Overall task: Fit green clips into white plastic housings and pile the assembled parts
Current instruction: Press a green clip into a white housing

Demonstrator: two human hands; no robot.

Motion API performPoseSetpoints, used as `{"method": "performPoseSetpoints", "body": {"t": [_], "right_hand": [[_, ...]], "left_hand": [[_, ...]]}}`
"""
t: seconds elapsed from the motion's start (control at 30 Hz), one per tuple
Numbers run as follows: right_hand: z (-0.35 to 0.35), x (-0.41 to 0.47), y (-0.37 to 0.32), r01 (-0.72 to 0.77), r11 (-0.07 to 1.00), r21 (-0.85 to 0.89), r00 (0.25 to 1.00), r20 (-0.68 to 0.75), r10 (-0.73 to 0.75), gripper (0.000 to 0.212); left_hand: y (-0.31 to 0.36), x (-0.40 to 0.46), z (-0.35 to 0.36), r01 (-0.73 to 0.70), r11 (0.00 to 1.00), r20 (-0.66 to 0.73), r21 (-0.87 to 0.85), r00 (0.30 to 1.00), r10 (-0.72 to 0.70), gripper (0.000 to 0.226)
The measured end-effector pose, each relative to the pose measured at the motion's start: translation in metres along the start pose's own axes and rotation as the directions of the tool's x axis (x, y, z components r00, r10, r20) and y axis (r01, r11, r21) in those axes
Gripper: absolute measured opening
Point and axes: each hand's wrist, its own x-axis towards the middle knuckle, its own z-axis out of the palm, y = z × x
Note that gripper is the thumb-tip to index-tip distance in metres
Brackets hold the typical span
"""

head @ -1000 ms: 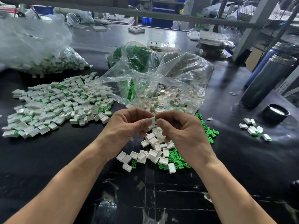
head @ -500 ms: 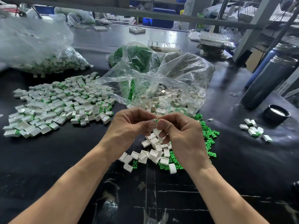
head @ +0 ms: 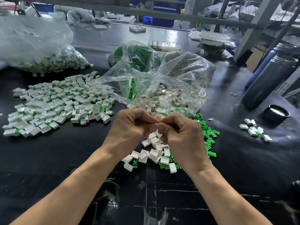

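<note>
Left hand (head: 129, 127) and right hand (head: 181, 137) together at centre above the black table (head: 65, 159), fingers curled, fingertips meeting at a small part pinched between them; part almost wholly hidden, so cannot tell whether housing, clip or both. Directly below the hands, loose white housings (head: 154, 151) lying over and beside a scatter of green clips (head: 209, 132), the clips spreading out to the right of the right hand. Left of the hands, well apart, a broad pile (head: 56, 106) of assembled parts, white with green showing at the edges. Behind the hands, an open clear bag (head: 170, 82) with housings inside, and touching its back a bag of clips (head: 134, 57). Far left, a third bag (head: 40, 51) of white-and-green parts. At right, a small cluster (head: 253, 129) of white parts, a black cap (head: 277, 112) just behind it, and two dark flasks (head: 267, 82) upright beyond. No legible writing, brand or label anywhere; print on far shelf items too blurred to read.
</note>
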Motion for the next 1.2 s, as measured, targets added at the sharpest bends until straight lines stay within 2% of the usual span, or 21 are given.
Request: {"method": "performPoseSetpoints", "body": {"t": [0.2, 0.47, 0.53, 0.63, 0.8, 0.97, 1.2], "right_hand": [[0.002, 0.001, 0.001, -0.063, 0.985, 0.158, 0.998, -0.003, 0.064, 0.025], [-0.004, 0.006, -0.004, -0.126, 0.919, 0.375, 0.992, 0.051, 0.116, 0.021], [-0.005, 0.006, -0.005, -0.179, 0.904, 0.388, 0.984, 0.058, 0.170, 0.024], [-0.002, 0.005, -0.009, -0.252, 0.889, 0.383, 0.968, 0.104, 0.229, 0.042], [0.006, 0.001, -0.014, -0.288, 0.868, 0.404, 0.953, 0.205, 0.221, 0.064], [0.012, -0.003, -0.019, -0.279, 0.868, 0.410, 0.958, 0.180, 0.223, 0.065], [0.013, -0.003, -0.022, -0.299, 0.865, 0.404, 0.952, 0.186, 0.242, 0.070]], "left_hand": [[-0.003, -0.001, 0.001, 0.033, 0.998, -0.027, -0.058, 0.999, -0.035, 0.023], [-0.002, 0.002, 0.001, 0.006, 0.992, -0.009, -0.124, 1.000, -0.008, 0.017], [-0.003, 0.002, 0.001, 0.008, 0.991, -0.015, -0.134, 1.000, -0.011, 0.018], [-0.002, 0.000, 0.003, 0.009, 0.989, -0.015, -0.146, 1.000, -0.011, 0.014], [-0.004, -0.003, 0.011, 0.050, 0.968, 0.029, -0.244, 0.999, -0.045, 0.011], [-0.003, -0.006, 0.022, 0.038, 0.958, 0.087, -0.285, 0.996, -0.013, 0.015], [-0.004, -0.008, 0.024, 0.007, 0.957, 0.080, -0.290, 0.997, 0.017, 0.014]]}}
